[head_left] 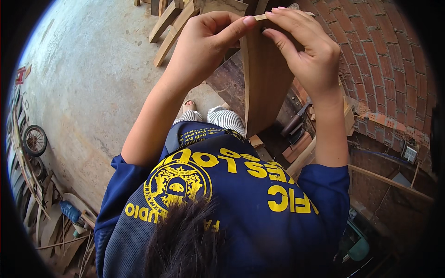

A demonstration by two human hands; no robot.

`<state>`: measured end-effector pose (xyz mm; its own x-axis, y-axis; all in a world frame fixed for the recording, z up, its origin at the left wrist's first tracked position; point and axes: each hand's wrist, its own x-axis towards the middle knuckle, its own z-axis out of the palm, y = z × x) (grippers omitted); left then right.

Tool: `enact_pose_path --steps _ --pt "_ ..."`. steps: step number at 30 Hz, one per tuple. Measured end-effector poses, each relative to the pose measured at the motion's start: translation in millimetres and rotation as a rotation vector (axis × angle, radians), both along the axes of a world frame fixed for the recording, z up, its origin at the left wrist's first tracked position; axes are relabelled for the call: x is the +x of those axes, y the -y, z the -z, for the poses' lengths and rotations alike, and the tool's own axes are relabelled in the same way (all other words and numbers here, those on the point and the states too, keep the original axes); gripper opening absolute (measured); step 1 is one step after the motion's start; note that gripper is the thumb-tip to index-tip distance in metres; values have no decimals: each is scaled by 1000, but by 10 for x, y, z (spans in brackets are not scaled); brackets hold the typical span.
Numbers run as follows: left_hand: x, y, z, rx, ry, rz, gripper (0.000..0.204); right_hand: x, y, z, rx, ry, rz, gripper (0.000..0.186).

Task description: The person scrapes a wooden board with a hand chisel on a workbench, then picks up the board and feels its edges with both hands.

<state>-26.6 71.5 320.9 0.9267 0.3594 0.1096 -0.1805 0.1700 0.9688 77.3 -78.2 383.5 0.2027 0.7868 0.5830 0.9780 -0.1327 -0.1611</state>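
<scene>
Both of my arms reach up to the top of the view. My left hand (pixel 206 44) pinches one end of a thin pale wooden strip (pixel 261 17) between thumb and fingers. Farther along the same strip, my right hand (pixel 308 51) holds it with the fingers over it and the thumb below. Under the hands stands a broad brown wooden panel (pixel 269 76), its pale narrow edge turned toward me. Part of the strip is hidden behind my right fingers, and whether it touches the panel I cannot tell.
Cut wooden pieces (pixel 172 30) lie beyond my left arm on the concrete floor (pixel 102 69). A brick wall (pixel 384 60) rises at right. Wood blocks (pixel 297 147) sit beside the panel. Scrap wood and a spoked wheel (pixel 34 140) are at far left, a green object (pixel 358 248) lower right.
</scene>
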Motion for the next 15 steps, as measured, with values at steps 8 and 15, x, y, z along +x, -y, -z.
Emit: enact_pose_path --steps 8,15 --pt "-46 -41 -29 109 -57 91 35 -84 101 46 119 -54 37 19" --pt "4 -23 103 -73 -7 54 35 -209 179 180 195 -82 132 19"
